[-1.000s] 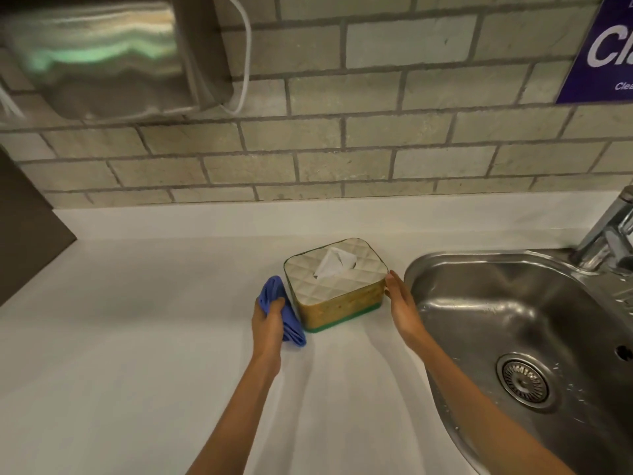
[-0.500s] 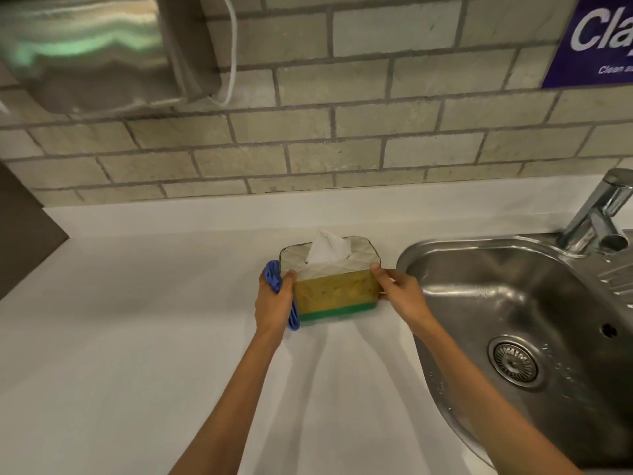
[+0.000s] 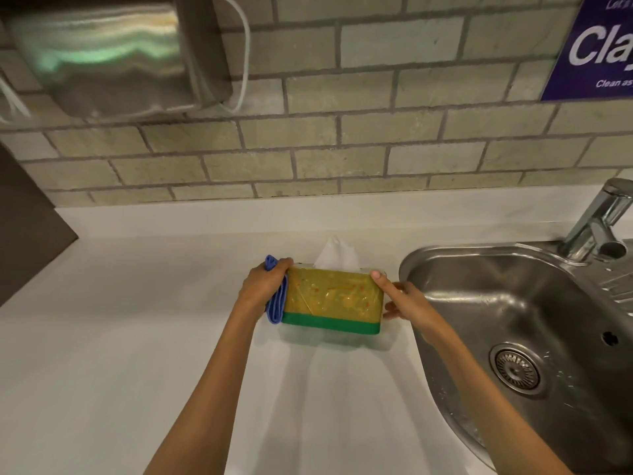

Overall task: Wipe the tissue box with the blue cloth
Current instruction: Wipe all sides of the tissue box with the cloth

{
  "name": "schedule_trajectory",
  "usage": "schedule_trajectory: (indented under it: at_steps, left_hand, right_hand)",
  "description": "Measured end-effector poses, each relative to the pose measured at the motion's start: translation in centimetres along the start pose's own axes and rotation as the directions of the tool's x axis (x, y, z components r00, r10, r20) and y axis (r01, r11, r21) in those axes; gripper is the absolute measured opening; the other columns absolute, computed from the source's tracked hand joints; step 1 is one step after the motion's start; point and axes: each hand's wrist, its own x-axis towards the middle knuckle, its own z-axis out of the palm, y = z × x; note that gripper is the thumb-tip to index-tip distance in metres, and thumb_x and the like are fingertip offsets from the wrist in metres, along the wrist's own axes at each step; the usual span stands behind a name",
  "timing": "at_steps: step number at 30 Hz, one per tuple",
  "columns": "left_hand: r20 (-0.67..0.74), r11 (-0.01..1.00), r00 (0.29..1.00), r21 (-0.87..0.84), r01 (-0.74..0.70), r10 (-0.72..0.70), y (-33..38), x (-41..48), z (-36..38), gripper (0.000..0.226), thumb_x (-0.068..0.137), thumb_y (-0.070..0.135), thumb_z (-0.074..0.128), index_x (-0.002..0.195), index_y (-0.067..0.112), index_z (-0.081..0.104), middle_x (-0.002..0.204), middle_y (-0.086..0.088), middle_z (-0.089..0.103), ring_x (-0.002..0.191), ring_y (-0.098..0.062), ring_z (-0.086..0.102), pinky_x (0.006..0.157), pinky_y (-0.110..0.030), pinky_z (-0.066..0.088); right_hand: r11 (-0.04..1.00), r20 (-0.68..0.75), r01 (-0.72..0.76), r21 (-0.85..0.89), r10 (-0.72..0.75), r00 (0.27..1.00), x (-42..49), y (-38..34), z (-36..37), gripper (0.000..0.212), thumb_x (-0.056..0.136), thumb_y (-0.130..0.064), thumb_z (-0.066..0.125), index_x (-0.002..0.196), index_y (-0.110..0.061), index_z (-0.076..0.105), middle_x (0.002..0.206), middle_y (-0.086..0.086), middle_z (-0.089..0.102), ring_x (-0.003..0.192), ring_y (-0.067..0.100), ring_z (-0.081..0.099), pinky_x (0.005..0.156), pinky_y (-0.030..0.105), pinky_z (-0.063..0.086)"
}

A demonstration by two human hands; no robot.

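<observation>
The tissue box (image 3: pixel 334 298) has a yellow patterned side, a green band along the bottom and a white tissue (image 3: pixel 337 257) sticking out of its top. It is held just above the white counter (image 3: pixel 137 337), its shadow below it. My left hand (image 3: pixel 262 286) grips the folded blue cloth (image 3: pixel 276 305) and presses it against the box's left end. My right hand (image 3: pixel 402 303) holds the box's right end, thumb on the top corner.
A steel sink (image 3: pixel 513 320) with a drain (image 3: pixel 515 371) lies right of the box, a tap (image 3: pixel 596 222) behind it. A brick wall carries a metal dispenser (image 3: pixel 113 53) at upper left and a purple sign (image 3: pixel 596 46) at upper right. A dark panel (image 3: pixel 27 228) stands at left.
The box went from resting flat on the counter to being gripped at both ends and lifted, so its yellow front side faces me. My left hand moved the cloth onto the box's left end.
</observation>
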Motion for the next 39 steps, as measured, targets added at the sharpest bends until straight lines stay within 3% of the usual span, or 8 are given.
schedule_trajectory:
  at_steps: [4, 12, 17, 21, 27, 32, 35, 39]
  left_hand:
    - [-0.056, 0.998, 0.996, 0.017, -0.063, 0.064, 0.0, -0.5, 0.8, 0.032, 0.089, 0.051, 0.047, 0.097, 0.021, 0.051, 0.099, -0.008, 0.059, 0.101, -0.031, 0.059, 0.099, -0.045, 0.047]
    - [-0.322, 0.924, 0.879, -0.035, -0.382, 0.351, -1.5, -3.8, 3.9, 0.028, 0.096, 0.049, 0.024, 0.089, 0.039, 0.050, 0.063, 0.012, 0.055, 0.064, 0.012, 0.059, 0.059, -0.006, 0.043]
    - [-0.414, 0.859, 0.764, 0.098, -0.503, 0.494, -3.3, -4.1, 5.7, 0.042, 0.099, 0.027, 0.035, 0.138, 0.017, 0.046, 0.137, -0.012, 0.052, 0.122, -0.029, 0.044, 0.102, -0.038, 0.040]
    - [-0.432, 0.821, 0.699, 0.268, -0.504, 0.570, -3.3, -3.8, 6.2, 0.055, 0.090, 0.030, 0.051, 0.141, 0.013, 0.040, 0.136, -0.016, 0.050, 0.119, -0.032, 0.044, 0.098, -0.042, 0.040]
    - [-0.342, 0.779, 0.710, 0.405, -0.479, 0.615, -2.5, -3.1, 6.0, 0.064, 0.085, 0.045, 0.036, 0.138, 0.011, 0.043, 0.130, -0.024, 0.044, 0.117, -0.037, 0.044, 0.099, -0.048, 0.040]
    - [-0.190, 0.638, 0.651, 0.519, -0.569, 0.735, -5.4, -3.6, 6.1, 0.058, 0.092, 0.045, 0.035, 0.144, 0.019, 0.035, 0.152, -0.024, 0.024, 0.140, -0.041, 0.026, 0.107, -0.045, 0.035]
    - [-0.274, 0.750, 0.704, 0.350, -0.562, 0.655, -5.6, -3.2, 5.4, 0.056, 0.092, 0.043, 0.036, 0.145, 0.024, 0.031, 0.152, -0.016, 0.027, 0.139, -0.032, 0.030, 0.097, -0.032, 0.040]
    - [-0.338, 0.797, 0.736, 0.398, -0.454, 0.587, -2.6, -2.4, 6.4, 0.056, 0.091, 0.041, 0.034, 0.145, 0.024, 0.032, 0.150, -0.014, 0.034, 0.137, -0.032, 0.031, 0.089, -0.042, 0.050]
  right_hand:
    - [0.986, 0.084, 0.050, 0.158, -0.064, 0.994, 1.2, 0.2, 0.6, 0.110, 0.057, -0.074, 0.050, 0.147, -0.016, 0.024, 0.146, 0.008, 0.042, 0.135, 0.023, 0.039, 0.115, 0.041, 0.029]
    - [0.969, 0.127, 0.026, 0.247, -0.059, 0.990, 2.2, 0.9, 1.2, 0.098, 0.061, -0.073, 0.041, 0.138, -0.014, 0.040, 0.132, 0.012, 0.057, 0.121, 0.025, 0.055, 0.109, 0.044, 0.039]
    - [0.967, 0.181, -0.007, 0.253, -0.040, 0.983, 2.4, 0.9, 1.2, 0.095, 0.060, -0.073, 0.035, 0.138, -0.018, 0.041, 0.130, 0.009, 0.056, 0.113, 0.020, 0.057, 0.092, 0.032, 0.047]
    - [0.974, 0.193, -0.022, 0.227, -0.022, 0.981, 2.5, 1.1, 0.9, 0.099, 0.059, -0.074, 0.038, 0.140, -0.017, 0.035, 0.133, 0.010, 0.053, 0.119, 0.027, 0.053, 0.099, 0.041, 0.045]
    - [0.971, 0.170, -0.032, 0.238, -0.009, 0.985, 2.6, 0.8, 0.9, 0.091, 0.056, -0.075, 0.045, 0.130, -0.020, 0.042, 0.121, 0.007, 0.059, 0.113, 0.026, 0.057, 0.096, 0.044, 0.047]
    - [0.972, 0.134, -0.020, 0.233, -0.011, 0.991, 2.8, 0.5, 1.1, 0.077, 0.055, -0.075, 0.043, 0.113, -0.025, 0.049, 0.108, 0.004, 0.062, 0.100, 0.022, 0.061, 0.087, 0.039, 0.049]
    - [0.975, 0.129, -0.016, 0.222, -0.013, 0.992, 2.8, 0.5, 1.0, 0.074, 0.055, -0.075, 0.043, 0.109, -0.025, 0.053, 0.107, 0.004, 0.064, 0.100, 0.022, 0.061, 0.091, 0.041, 0.048]
    - [0.976, 0.121, -0.040, 0.216, 0.014, 0.993, 2.8, 0.4, 1.0, 0.092, 0.053, -0.075, 0.045, 0.125, -0.017, 0.049, 0.112, 0.008, 0.064, 0.103, 0.025, 0.061, 0.086, 0.038, 0.049]
